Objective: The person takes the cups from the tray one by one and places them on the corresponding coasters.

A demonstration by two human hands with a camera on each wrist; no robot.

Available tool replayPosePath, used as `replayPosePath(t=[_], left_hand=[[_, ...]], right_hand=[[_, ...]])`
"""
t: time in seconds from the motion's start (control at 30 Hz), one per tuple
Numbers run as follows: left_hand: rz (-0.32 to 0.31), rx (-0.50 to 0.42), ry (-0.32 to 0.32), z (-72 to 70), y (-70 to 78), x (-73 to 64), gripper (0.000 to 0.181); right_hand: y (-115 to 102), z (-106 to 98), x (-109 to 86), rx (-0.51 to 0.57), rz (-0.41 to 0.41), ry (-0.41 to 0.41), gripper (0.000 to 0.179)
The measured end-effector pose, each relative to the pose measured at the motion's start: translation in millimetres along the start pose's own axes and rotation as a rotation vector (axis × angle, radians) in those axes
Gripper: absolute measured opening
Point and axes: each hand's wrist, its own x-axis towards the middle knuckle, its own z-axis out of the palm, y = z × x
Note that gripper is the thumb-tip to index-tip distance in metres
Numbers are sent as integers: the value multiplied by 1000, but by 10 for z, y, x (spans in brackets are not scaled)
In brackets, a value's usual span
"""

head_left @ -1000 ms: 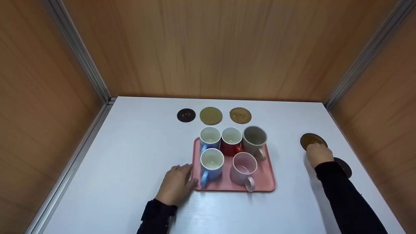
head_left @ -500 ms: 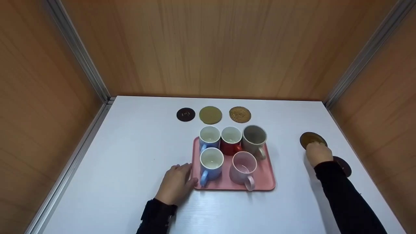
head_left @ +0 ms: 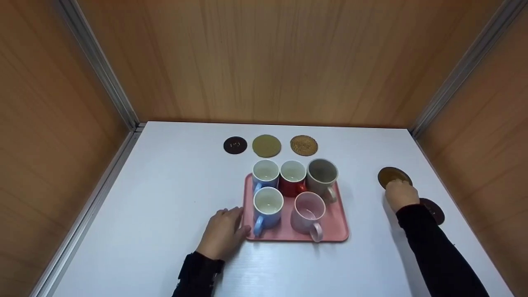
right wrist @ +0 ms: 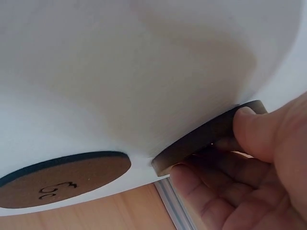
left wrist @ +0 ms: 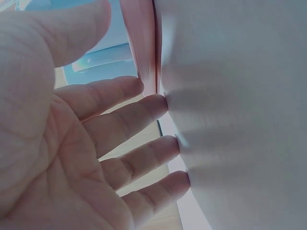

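Note:
My right hand pinches a round olive-brown coaster at the table's right side. In the right wrist view, the thumb and fingers grip that disc's edge, close over the white surface. A darker brown coaster with a small black drawing lies beside it. My left hand rests at the near left corner of a pink tray, its fingers extended with the tips on the table. On the tray stand two blue mugs, a red mug, a grey mug and a pink mug.
Behind the tray lie a small dark coaster, an olive coaster and a speckled tan coaster in a row. Wooden panels enclose the white table at the back and both sides.
My right hand has shifted very slightly left, with the olive-brown coaster in its grip. The left hand stays at the tray's corner.

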Motion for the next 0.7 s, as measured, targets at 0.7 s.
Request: replayPosePath(t=[0.7], left_hand=[[1, -22, 9, 1, -1, -16, 50]], right_hand=[[-449, 34, 303, -15, -54, 44, 11]])
